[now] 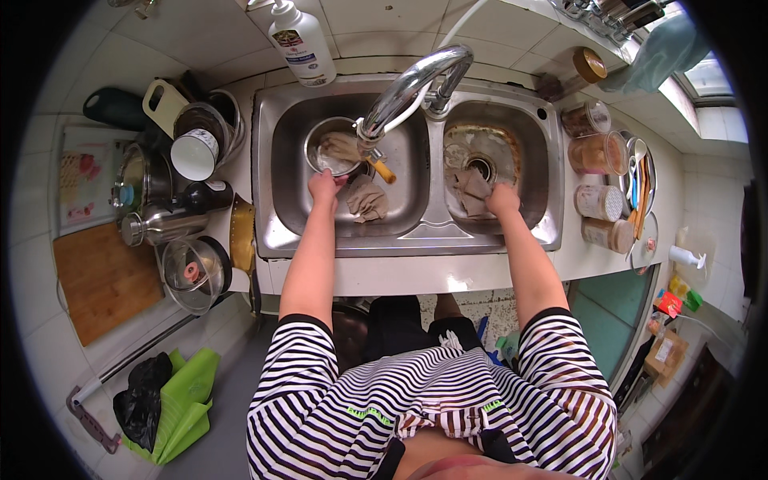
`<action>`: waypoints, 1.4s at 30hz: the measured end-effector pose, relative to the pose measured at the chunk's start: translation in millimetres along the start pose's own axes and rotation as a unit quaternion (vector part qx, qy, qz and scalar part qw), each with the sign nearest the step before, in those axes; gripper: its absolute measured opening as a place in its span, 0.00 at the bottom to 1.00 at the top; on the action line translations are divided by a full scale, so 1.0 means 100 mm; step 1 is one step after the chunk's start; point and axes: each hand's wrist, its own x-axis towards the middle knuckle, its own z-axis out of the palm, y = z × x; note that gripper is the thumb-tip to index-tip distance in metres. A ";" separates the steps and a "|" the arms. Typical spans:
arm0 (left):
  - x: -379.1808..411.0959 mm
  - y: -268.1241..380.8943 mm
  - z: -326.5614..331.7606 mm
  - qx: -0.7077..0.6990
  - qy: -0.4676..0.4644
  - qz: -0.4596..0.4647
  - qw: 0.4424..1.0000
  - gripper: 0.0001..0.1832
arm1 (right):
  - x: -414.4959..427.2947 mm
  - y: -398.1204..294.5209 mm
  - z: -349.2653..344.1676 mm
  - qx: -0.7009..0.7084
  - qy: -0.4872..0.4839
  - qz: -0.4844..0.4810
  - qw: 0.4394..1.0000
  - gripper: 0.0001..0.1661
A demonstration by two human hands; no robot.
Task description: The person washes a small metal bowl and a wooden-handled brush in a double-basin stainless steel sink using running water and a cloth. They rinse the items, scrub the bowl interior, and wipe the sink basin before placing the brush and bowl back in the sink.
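Observation:
My left hand (326,185) holds the near rim of a round metal pot (309,146) in the left basin of a steel double sink (435,201). Inside the pot lie a brush with a yellow handle (381,170), its head partly hidden by the faucet, and what looks like water. A crumpled beige cloth (368,200) rests on the basin floor beside the pot. In the right basin my right hand (503,200) grips the edge of another beige cloth (472,191), close to the drain (482,166). The curved chrome faucet (414,75) reaches over the left basin.
A white pump bottle (303,48) stands behind the left basin. Lidded jars (597,153) and a tray of utensils line the right counter. To the left are a steel flask (174,223), stacked bowls, a pot with a glass lid (195,273) and a wooden cutting board (108,279).

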 end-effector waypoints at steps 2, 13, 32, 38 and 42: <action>0.19 -0.01 -0.10 -0.037 0.018 0.006 0.999 0.09 | -0.16 -0.02 -0.21 0.100 0.013 -0.022 0.995 0.12; -0.29 -0.22 0.21 -0.035 -0.034 -0.008 0.999 0.19 | -0.93 -0.85 -0.91 0.522 0.058 -0.221 0.822 0.15; -0.81 -0.12 -0.17 -0.014 0.057 0.057 0.997 0.15 | -0.62 -2.47 0.17 0.072 -0.084 -0.319 0.941 0.37; -0.75 -0.17 -0.23 -0.024 0.088 0.068 0.993 0.17 | -0.66 -2.68 0.33 -0.037 -0.146 -0.261 0.954 0.23; -0.93 0.02 -0.11 -0.165 0.083 0.034 0.982 0.17 | -0.59 -2.45 0.30 -0.043 -0.148 -0.238 0.959 0.14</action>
